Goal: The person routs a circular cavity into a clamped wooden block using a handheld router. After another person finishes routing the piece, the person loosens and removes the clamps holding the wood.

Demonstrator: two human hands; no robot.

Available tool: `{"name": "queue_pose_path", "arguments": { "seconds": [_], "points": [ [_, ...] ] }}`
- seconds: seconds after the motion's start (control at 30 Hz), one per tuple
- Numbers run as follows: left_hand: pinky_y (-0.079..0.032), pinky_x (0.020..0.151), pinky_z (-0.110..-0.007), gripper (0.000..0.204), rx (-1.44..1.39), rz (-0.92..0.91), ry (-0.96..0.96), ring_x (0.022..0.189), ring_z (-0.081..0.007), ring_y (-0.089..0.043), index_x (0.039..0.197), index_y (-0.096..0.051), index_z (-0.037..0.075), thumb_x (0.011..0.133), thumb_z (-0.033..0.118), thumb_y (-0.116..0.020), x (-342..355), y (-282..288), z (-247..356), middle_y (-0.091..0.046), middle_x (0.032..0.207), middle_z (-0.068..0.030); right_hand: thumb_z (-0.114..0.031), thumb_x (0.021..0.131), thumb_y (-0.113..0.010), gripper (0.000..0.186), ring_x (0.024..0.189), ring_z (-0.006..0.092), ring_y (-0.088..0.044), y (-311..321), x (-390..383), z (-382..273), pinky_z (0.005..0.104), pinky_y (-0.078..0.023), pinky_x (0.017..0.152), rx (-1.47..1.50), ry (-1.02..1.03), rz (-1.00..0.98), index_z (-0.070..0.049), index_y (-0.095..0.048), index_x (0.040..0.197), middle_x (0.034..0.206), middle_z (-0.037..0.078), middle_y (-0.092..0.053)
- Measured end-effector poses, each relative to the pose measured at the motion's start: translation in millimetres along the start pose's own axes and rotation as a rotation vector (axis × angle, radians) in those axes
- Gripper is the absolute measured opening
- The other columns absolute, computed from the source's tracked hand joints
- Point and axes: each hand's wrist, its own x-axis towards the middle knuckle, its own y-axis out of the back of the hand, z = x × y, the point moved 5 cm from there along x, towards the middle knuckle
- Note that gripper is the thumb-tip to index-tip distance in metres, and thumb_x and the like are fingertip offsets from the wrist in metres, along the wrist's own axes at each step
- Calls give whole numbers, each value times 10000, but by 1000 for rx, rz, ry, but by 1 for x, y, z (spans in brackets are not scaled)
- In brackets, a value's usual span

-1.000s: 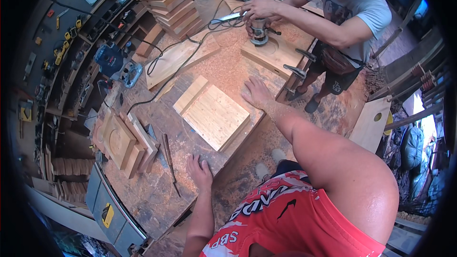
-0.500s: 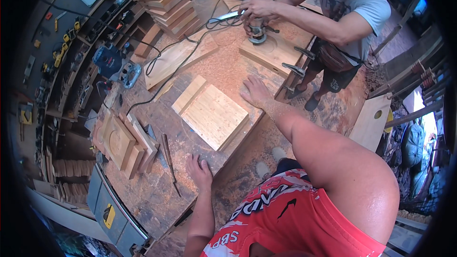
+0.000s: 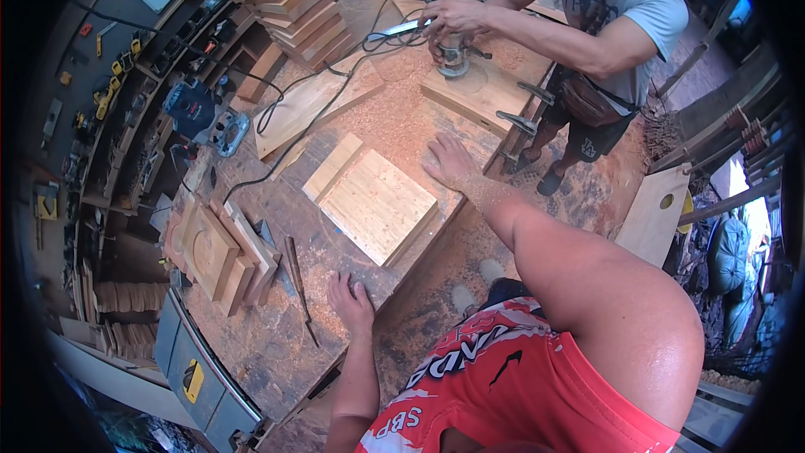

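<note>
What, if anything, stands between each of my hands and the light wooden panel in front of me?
Nothing visible stands in the way: only dusty tabletop separates the panel from your left hand and from your right hand.

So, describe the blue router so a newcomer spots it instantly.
Find the workbench, then the tall board stack at its far left. Nearer the camera and further left sits the router, its blue body setting it apart from the pale plank nearby.
</note>
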Motion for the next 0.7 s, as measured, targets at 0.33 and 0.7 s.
{"name": "queue_pose_path", "arguments": {
  "seconds": [0.33, 0.7],
  "points": [
    [-257, 1074, -510, 354, 8, 11, 6, 1261, -399, -400, 1189, -532, 22, 913, 243, -516, -1, 3, 0, -485, 1313, -214, -464, 914, -502, 604, 1401, 348, -219, -7, 2, 1, 432, -187, 1165, -5, 5, -44, -50, -434, 1349, 1480, 195, -286],
    [-254, 1075, -513, 369, -14, 9, 0, 1258, -402, -398, 1194, -533, 13, 907, 244, -518, -3, -1, -5, -484, 1310, -223, -360, 865, -619, 606, 1375, 392, -259, 12, -66, 3, 460, -242, 1133, 304, 11, 76, -18, -433, 1329, 1462, 244, -294]
  ]
}}
